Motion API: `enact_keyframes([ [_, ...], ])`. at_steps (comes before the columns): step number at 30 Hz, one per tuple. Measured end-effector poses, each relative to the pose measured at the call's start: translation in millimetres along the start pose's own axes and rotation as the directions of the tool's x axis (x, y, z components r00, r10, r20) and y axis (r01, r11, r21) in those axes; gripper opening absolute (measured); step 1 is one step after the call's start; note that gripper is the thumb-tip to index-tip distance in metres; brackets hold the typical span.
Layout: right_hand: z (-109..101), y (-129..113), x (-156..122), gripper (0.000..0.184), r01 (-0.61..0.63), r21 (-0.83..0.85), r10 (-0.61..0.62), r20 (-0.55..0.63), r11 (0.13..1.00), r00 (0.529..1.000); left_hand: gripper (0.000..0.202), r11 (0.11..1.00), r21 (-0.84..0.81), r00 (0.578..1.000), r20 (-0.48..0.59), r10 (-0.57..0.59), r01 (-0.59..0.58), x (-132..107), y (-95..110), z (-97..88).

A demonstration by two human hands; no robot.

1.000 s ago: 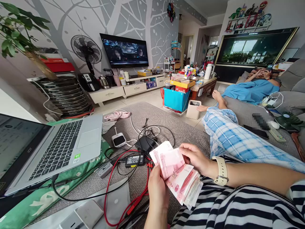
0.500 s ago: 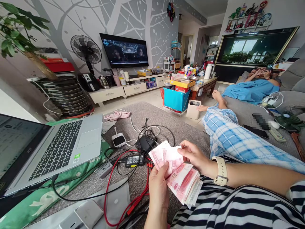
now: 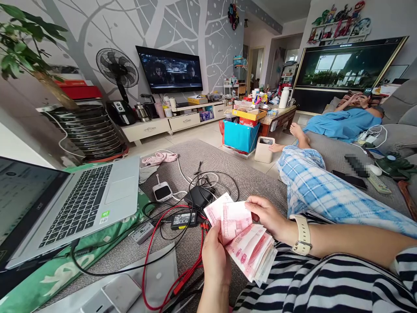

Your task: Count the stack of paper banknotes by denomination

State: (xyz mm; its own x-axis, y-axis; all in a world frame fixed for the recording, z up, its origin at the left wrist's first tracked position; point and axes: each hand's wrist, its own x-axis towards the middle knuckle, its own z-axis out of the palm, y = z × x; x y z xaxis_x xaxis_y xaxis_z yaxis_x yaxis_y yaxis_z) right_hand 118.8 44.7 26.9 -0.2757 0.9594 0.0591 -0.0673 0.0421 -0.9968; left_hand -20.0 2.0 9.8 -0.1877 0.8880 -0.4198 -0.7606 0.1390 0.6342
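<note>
A folded stack of red banknotes (image 3: pixel 249 252) is gripped in my left hand (image 3: pixel 215 254), its thumb pressed on the front of the notes. Lighter-coloured notes show at the stack's lower right edge. One pink banknote (image 3: pixel 237 217) stands up from the fold, and my right hand (image 3: pixel 269 217) pinches its upper right corner between thumb and fingers. Another pink note leans behind it at the left. The fingers of my left hand behind the stack are hidden.
Left of my hands lie a black power adapter (image 3: pixel 184 220), tangled black and red cables (image 3: pixel 146 269) and a white gadget with a screen (image 3: pixel 162 191). An open laptop (image 3: pixel 122 191) rests on a green cloth. Another person (image 3: pixel 345 121) lies on the sofa at the right.
The pinched note has been drawn forward, flatter over the others, so its print shows more. My left thumb has shifted slightly left; the right hand barely moved.
</note>
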Motion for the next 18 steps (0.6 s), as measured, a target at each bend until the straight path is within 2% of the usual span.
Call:
enact_keyframes([
  [4,0.6,-4.2,-1.8,0.031,0.014,0.007,-0.014,0.014,1.0,1.0,0.018,1.0,0.002,1.0,-0.009,-0.015,0.015,-2.3,0.5,2.0],
  [8,1.4,-4.6,-2.4,0.032,0.019,0.025,-0.02,0.019,0.999,1.0,0.015,0.999,0.043,0.998,-0.057,0.015,-0.013,-1.4,0.3,1.7],
  [18,4.0,-7.9,-4.2,0.032,0.005,0.084,-0.008,0.034,0.996,0.999,0.018,0.997,0.069,0.996,-0.077,0.041,-0.036,0.7,0.4,0.7],
])
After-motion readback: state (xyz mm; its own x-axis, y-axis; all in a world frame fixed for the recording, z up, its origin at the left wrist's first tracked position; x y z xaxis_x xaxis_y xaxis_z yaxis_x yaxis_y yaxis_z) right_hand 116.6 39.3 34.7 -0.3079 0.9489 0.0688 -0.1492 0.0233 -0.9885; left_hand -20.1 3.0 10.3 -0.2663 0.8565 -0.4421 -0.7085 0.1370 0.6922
